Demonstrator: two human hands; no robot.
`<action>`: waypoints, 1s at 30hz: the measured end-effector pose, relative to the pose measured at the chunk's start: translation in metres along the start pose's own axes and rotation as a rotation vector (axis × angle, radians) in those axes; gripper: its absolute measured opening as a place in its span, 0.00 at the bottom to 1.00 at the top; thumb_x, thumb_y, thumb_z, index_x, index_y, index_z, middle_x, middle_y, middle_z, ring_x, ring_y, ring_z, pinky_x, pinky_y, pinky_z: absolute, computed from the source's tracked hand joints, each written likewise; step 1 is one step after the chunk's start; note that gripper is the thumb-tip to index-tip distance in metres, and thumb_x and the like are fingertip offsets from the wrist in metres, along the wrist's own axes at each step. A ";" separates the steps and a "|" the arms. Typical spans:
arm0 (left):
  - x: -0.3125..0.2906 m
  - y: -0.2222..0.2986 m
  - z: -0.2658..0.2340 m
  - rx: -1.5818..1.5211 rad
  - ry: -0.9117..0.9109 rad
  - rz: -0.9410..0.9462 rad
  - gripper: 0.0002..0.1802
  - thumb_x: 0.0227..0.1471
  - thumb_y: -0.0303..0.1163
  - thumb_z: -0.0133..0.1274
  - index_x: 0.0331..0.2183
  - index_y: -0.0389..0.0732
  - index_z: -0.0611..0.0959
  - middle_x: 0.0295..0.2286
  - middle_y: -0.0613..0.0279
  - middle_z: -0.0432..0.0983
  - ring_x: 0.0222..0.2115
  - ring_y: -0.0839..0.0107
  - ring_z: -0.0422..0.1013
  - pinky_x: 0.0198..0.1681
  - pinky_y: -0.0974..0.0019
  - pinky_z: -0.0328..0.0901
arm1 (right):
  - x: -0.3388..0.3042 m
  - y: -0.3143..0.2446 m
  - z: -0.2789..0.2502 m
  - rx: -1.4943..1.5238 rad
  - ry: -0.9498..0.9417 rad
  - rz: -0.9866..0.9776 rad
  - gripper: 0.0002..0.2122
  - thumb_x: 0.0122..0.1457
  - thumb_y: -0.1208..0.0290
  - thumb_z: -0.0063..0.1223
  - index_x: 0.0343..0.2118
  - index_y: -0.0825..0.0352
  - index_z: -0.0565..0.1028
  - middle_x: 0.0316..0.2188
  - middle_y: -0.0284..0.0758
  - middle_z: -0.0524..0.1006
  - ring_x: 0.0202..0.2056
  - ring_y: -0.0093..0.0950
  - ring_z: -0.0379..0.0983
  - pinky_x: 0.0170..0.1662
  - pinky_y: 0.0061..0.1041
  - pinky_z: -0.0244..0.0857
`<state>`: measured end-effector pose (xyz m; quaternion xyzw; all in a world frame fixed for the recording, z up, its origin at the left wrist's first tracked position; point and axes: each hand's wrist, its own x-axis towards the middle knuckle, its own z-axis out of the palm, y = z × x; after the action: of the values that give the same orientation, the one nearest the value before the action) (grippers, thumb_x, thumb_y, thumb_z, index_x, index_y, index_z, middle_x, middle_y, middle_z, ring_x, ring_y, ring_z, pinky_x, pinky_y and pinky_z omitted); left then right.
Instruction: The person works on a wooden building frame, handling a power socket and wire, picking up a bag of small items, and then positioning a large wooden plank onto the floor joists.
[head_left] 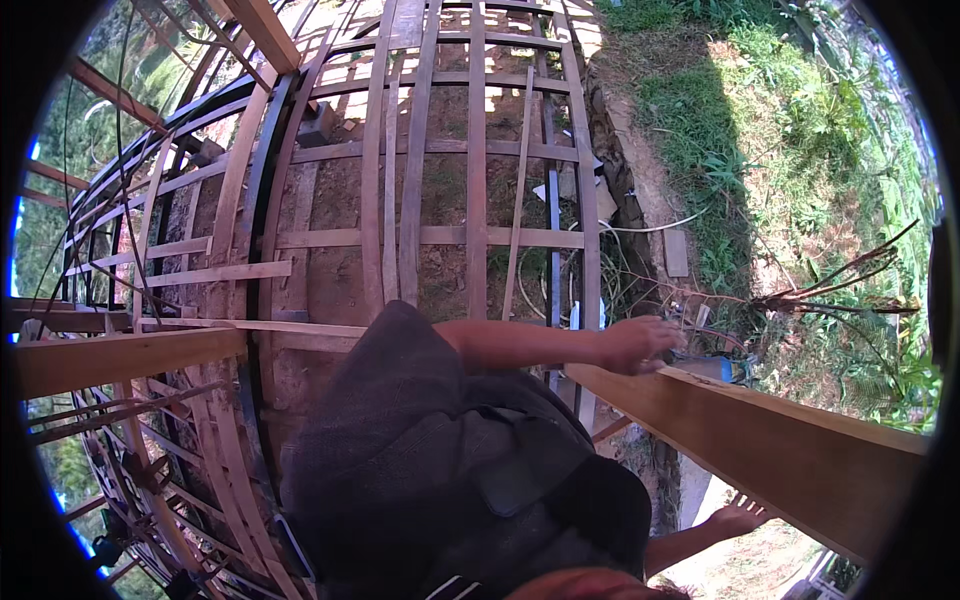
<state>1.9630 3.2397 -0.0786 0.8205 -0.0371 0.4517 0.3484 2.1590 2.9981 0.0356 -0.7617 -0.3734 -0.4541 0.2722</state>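
My left arm (pixel 520 343) stretches to the right from a dark grey sleeve. At its end, my left hand (pixel 638 345) hangs over the near end of a thick wooden beam (pixel 760 425), by its upper edge. Its fingers are loosely spread and a little blurred, and I cannot tell whether they touch the wood. Lower down, my right hand (pixel 738 519) is by the beam's lower edge. Several of its fingers show apart and look stretched out, with nothing visible in the palm. My dark grey shirt (pixel 440 450) covers the lower middle.
Below lies an open floor frame of wooden battens (pixel 478 150) and dark curved metal bars (pixel 262 200), with bare soil between them. Another thick beam (pixel 130 362) juts in from the left. Grass (pixel 690 140), dry branches (pixel 850 285) and a blue container (pixel 728 370) lie to the right.
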 end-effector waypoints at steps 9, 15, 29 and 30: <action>-0.643 0.062 -0.268 1.132 -0.575 -1.787 0.12 0.52 0.30 0.46 0.27 0.38 0.84 0.23 0.50 0.79 0.22 0.57 0.76 0.24 0.57 0.70 | -0.177 0.009 0.063 0.029 -0.459 0.468 0.13 0.54 0.71 0.47 0.41 0.70 0.73 0.37 0.47 0.74 0.36 0.40 0.72 0.37 0.36 0.65; -0.703 0.076 -0.230 0.890 -0.048 -2.474 0.17 0.50 0.35 0.47 0.37 0.36 0.82 0.33 0.47 0.78 0.36 0.51 0.74 0.39 0.55 0.68 | -0.226 -0.033 0.139 0.088 -0.688 0.585 0.13 0.55 0.70 0.47 0.41 0.70 0.73 0.36 0.46 0.75 0.33 0.39 0.73 0.34 0.34 0.65; -0.523 -0.304 -0.342 0.703 -0.066 -1.429 0.16 0.54 0.41 0.50 0.41 0.43 0.80 0.35 0.49 0.78 0.39 0.54 0.74 0.43 0.56 0.67 | -0.239 -0.236 0.412 0.432 -1.361 0.914 0.12 0.57 0.67 0.46 0.39 0.69 0.74 0.31 0.45 0.76 0.28 0.36 0.74 0.27 0.30 0.66; -0.514 -0.322 -0.359 0.548 0.242 -1.603 0.16 0.54 0.41 0.50 0.41 0.42 0.80 0.34 0.51 0.78 0.38 0.57 0.74 0.42 0.58 0.67 | -0.234 -0.251 0.432 0.447 -1.410 0.926 0.12 0.57 0.67 0.46 0.39 0.69 0.74 0.31 0.45 0.76 0.27 0.36 0.74 0.26 0.29 0.66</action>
<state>1.5241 3.5696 -0.5211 0.6002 0.7024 0.1462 0.3536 2.0932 3.3924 -0.3453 -0.8690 -0.1880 0.3635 0.2780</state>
